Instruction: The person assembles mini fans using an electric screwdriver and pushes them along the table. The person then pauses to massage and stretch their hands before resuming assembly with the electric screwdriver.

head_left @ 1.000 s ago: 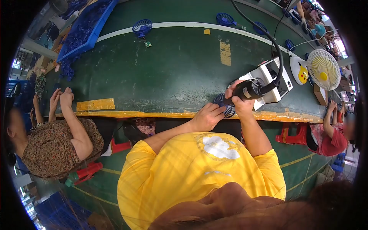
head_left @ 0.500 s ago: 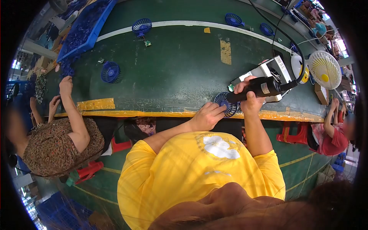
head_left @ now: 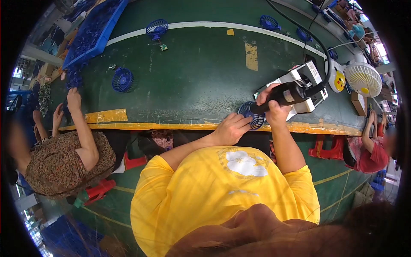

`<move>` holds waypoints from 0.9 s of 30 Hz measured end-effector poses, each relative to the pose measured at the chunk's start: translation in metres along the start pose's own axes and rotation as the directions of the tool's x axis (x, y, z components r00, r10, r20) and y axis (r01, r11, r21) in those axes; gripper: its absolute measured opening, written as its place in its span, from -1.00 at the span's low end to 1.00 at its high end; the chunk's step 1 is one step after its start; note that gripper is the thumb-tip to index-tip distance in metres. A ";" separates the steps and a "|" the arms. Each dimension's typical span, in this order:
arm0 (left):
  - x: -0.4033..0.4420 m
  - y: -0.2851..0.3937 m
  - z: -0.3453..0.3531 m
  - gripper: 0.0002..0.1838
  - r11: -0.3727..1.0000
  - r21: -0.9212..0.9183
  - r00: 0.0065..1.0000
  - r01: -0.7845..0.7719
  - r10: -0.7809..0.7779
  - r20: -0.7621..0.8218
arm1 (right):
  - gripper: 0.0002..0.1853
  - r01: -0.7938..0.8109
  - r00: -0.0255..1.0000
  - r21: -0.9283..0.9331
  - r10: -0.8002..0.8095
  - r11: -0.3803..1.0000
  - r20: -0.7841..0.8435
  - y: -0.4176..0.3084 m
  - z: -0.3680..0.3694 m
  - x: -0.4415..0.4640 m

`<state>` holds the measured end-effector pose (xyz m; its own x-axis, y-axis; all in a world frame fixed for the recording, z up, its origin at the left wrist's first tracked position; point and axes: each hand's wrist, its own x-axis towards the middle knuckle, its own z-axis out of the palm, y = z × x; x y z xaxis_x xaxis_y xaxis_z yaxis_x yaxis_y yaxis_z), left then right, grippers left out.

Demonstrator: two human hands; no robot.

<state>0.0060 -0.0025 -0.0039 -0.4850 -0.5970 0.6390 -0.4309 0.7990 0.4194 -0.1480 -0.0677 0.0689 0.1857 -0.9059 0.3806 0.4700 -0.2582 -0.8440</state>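
Note:
My left hand [head_left: 232, 129] is closed on the near side of a blue round fan housing [head_left: 247, 112], holding it at the table's front edge. The fingers of my right hand [head_left: 277, 110] wrap round a black corded power tool that looks like an electric screwdriver [head_left: 286, 94]. It lies nearly level, its narrow end pointing left at the fan housing. The housing partly hides behind my fingers and the tool, and I cannot make out the tool's tip. Just beyond the tool stands a white and grey fixture [head_left: 316, 79].
Another blue fan housing [head_left: 123, 80] lies left on the green table [head_left: 192, 81]. Several more sit along the far white line, one fan housing [head_left: 157, 29] with a small circuit board [head_left: 163, 47]. A blue bin [head_left: 92, 36] is far left; a white desk fan [head_left: 363, 79] stands right. Co-workers sit both sides.
The power tool and my right hand have shifted slightly left. At the far right, the blue fan housings beyond the white line have moved right. My left hand stays almost still.

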 end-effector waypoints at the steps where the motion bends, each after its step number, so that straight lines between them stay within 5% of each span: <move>1: 0.000 0.001 0.001 -0.82 1.000 0.001 1.000 0.006 -0.006 -0.005 | -0.52 -0.012 1.000 -0.020 0.012 1.000 0.003 0.000 0.003 0.000; 7: 0.000 0.000 0.000 -0.81 1.000 0.014 1.000 0.020 -0.019 -0.011 | -0.55 -0.051 0.999 -0.054 0.051 0.997 0.005 0.002 0.006 0.000; 15: 0.003 -0.010 -0.023 -0.87 0.998 0.066 0.994 -0.007 0.000 0.107 | -0.40 0.142 0.980 -0.051 -0.148 0.989 -0.136 -0.018 -0.002 0.001; 17: 0.004 -0.037 -0.030 -0.78 0.975 0.201 0.988 0.097 -0.119 0.102 | -0.36 0.192 0.965 -0.031 -0.194 0.981 -0.176 -0.029 -0.001 0.001; 21: 0.048 -0.097 -0.120 -0.48 0.764 0.371 0.842 0.528 -0.413 -0.348 | -0.36 0.190 0.971 -0.125 -0.205 0.974 -0.124 -0.030 -0.002 -0.009; 24: 0.014 -0.133 -0.174 -0.41 0.576 0.450 0.681 0.683 -0.279 -0.676 | -0.31 0.051 0.989 -0.161 -0.072 0.986 -0.131 -0.026 -0.001 -0.025; 27: -0.030 -0.133 -0.212 -0.41 0.179 0.489 0.516 0.854 -0.418 -0.748 | -0.34 0.012 0.993 -0.119 -0.026 0.993 -0.113 -0.032 -0.012 -0.031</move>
<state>0.2388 -0.0753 0.0577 0.4988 -0.5880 0.6368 -0.8633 -0.4021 0.3049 -0.1787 -0.0350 0.0793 0.0746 -0.9311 0.3571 0.3663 -0.3075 -0.8782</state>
